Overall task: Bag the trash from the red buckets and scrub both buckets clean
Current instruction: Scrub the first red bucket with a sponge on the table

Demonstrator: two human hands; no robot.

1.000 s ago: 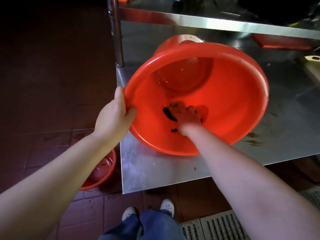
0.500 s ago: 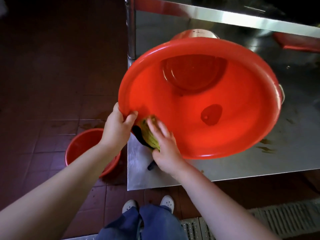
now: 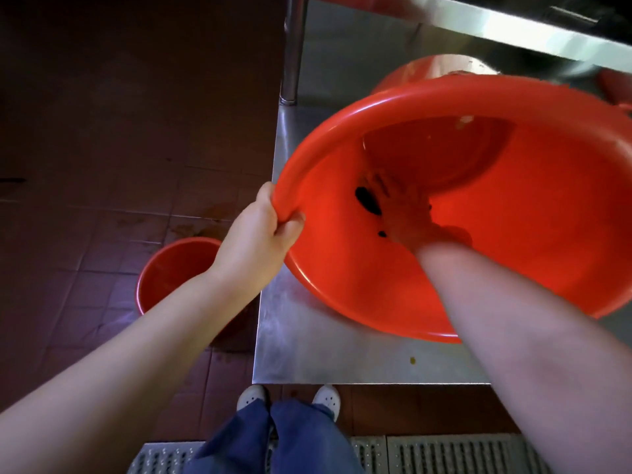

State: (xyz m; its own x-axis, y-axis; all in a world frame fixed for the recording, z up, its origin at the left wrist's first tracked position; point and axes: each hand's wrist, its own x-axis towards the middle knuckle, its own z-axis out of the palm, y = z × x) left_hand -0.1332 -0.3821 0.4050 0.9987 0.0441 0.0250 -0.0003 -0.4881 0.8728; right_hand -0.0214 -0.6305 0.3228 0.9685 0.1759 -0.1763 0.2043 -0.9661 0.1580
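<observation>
- the tilted red bucket (image 3: 530,217) is laid over on the steel table (image 3: 325,354), mouth turned toward the person, base pointing away, so its long axis runs pretty much straight out from the body
- its rim is gripped on the near-left side by the left hand (image 3: 254,241), fingers hooked inside the lip, thumb on the outside
- the right hand (image 3: 403,213) is buried deep inside, down near the base; it's blurred and washed red, so how open it is can't be told, nor whether the dark pad (image 3: 367,200) just beside the fingers is actually held
- scrubbing the inner wall is judged to be the step in hand
- the second red bucket (image 3: 171,268) is stood upright on the floor, left of the table corner, under the left forearm, touched by nothing
- being nearer the left hand, it'd likely be picked up from that side
</observation>
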